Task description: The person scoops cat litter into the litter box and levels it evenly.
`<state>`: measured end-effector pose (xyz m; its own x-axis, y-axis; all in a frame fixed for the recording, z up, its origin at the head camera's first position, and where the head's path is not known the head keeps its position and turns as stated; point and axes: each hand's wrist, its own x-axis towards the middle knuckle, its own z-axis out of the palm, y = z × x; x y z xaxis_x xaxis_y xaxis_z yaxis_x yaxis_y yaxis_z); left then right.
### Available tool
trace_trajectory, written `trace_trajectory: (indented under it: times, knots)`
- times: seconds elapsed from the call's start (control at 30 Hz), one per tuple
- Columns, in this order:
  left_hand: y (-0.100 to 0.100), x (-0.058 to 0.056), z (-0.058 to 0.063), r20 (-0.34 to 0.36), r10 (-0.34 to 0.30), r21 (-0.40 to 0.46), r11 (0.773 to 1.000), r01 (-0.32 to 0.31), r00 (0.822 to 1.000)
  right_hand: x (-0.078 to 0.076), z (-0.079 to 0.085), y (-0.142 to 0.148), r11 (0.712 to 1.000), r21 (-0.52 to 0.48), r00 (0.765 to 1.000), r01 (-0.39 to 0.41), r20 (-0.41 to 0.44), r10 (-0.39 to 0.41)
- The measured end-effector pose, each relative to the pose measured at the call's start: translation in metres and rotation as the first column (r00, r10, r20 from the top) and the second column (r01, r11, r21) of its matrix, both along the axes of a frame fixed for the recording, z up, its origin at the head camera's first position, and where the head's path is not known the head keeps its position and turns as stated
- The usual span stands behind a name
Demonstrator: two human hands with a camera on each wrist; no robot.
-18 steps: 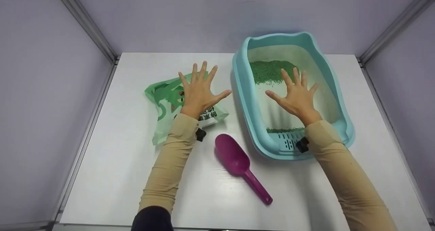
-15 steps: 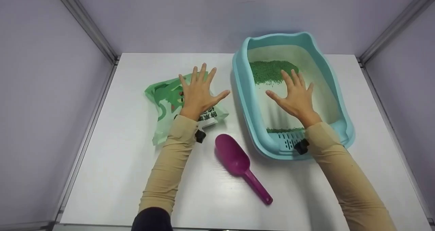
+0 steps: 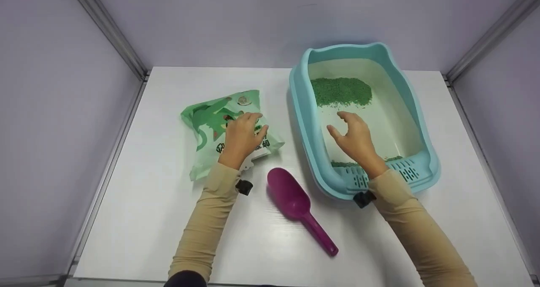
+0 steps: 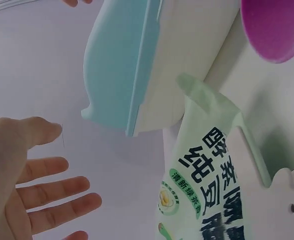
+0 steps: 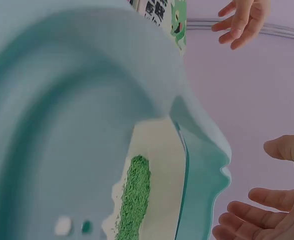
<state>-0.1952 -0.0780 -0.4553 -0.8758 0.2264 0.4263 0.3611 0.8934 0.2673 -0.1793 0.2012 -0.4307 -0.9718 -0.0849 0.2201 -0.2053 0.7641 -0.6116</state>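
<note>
In the head view my left hand is over a light green printed bag, its fingers loosely bent and holding nothing. The left wrist view shows that hand raised apart from the bag, with a white clip-like piece along the bag's edge. My right hand, also holding nothing, hovers above a turquoise litter box with thumb and fingers apart. Green litter lies heaped at the box's far end, and a thin strip of it shows by the slotted near ledge.
A magenta scoop lies on the white table between bag and box, its handle toward the near right. Pale panels with metal-framed corners enclose the table at the back and both sides.
Both hands have drawn back slightly toward the person. Their widely spread fingers have relaxed and bent. Bag, scoop and litter box remain in place.
</note>
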Motion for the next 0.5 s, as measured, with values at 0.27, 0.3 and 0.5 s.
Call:
trace_trajectory:
  times: [0.27, 0.3, 0.5]
  knots:
    - [-0.004, 0.023, -0.018, 0.103, -0.024, 0.163, 0.987, 0.007, 0.994, 0.021, -0.006, -0.019, 0.997, -0.070, 0.997, -0.018, -0.081, 0.012]
    - [-0.005, 0.026, -0.019, 0.117, -0.021, 0.170, 0.985, 0.000, 0.993, 0.023, -0.007, -0.022, 0.997, -0.077, 0.996, -0.022, -0.093, 0.015]
    - [-0.008, 0.040, -0.027, 0.175, -0.008, 0.212, 0.977, -0.030, 0.984, 0.034, -0.013, -0.035, 0.992, -0.114, 0.986, -0.054, -0.164, 0.035]
